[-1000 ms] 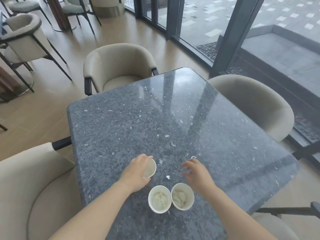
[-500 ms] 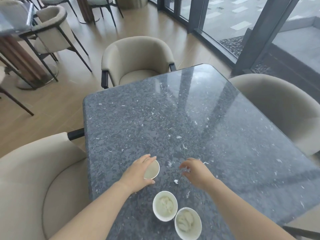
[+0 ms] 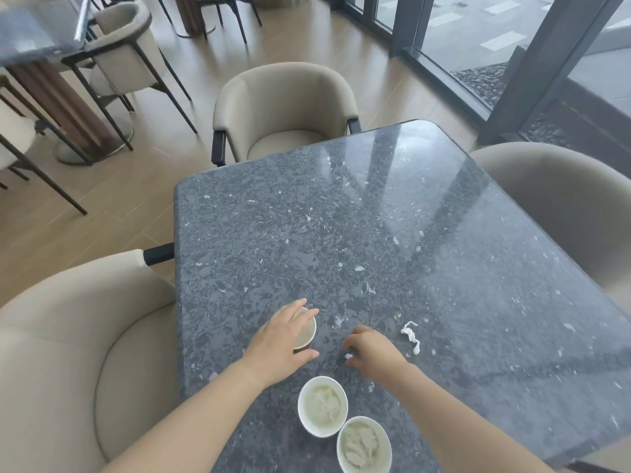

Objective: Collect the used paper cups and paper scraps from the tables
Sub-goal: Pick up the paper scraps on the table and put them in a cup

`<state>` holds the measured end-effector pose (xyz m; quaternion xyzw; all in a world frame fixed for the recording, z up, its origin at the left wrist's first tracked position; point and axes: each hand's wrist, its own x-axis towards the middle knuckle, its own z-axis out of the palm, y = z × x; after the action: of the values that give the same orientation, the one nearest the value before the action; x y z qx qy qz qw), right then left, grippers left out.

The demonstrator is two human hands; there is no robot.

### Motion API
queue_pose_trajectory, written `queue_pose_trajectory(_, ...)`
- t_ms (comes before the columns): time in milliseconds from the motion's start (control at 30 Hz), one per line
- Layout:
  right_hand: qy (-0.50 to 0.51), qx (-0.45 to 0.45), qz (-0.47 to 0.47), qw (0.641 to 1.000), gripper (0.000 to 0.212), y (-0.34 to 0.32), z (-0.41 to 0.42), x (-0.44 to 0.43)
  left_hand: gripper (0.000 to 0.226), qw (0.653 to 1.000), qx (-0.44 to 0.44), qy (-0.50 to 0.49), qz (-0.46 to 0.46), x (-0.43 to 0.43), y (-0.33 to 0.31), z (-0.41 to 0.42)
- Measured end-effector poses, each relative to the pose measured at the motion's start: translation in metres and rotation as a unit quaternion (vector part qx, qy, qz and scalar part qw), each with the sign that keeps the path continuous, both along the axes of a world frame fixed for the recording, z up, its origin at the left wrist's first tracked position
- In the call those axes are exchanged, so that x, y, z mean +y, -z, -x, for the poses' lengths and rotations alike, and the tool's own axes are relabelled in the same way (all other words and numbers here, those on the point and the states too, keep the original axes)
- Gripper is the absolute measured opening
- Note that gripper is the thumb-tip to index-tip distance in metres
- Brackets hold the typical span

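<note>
Head view: the left hand (image 3: 280,349) grasps a tilted paper cup (image 3: 306,331) on the table (image 3: 375,216). Right of that cup, the right hand (image 3: 374,353) pinches a tiny white scrap (image 3: 348,356). Farther right lies a twisted scrap (image 3: 411,336). Nearer the person than that cup stand two white cups (image 3: 322,406) holding crumpled paper.

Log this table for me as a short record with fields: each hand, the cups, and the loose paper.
Left hand: grips a paper cup
Right hand: fingers pinch a small scrap
Other cups: left white cup and right white cup stand side by side near the table edge, crumpled paper in each
Loose paper: twisted scrap lies on the table right of both hands, untouched
</note>
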<state>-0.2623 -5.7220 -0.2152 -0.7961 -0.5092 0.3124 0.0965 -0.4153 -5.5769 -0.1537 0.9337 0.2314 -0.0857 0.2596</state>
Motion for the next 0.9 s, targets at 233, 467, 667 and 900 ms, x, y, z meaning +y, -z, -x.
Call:
queue_pose_trajectory(233,0.012,-0.025,0.003,1.0,0.017,0.006,0.006,-0.001,0.06,0.999,0.014,0.019,-0.039,-0.001,0.001,0.0)
queue_pose_trajectory(467,0.162,-0.071,-0.06,0.982,0.011,-0.005,-0.025,-0.027,0.059,0.997,0.015,0.037,-0.061,-0.004,0.003,-0.015)
queue_pose_trajectory(667,0.242,-0.089,-0.016,0.966,0.009,0.001,-0.05,-0.06,0.064,0.997,0.005,0.049,-0.052,-0.008,0.003,-0.029)
queue_pose_trajectory(900,0.237,-0.014,0.004,0.971,0.009,0.006,-0.038,-0.057,0.074,0.998,0.006,0.051,-0.041,-0.005,0.002,-0.026)
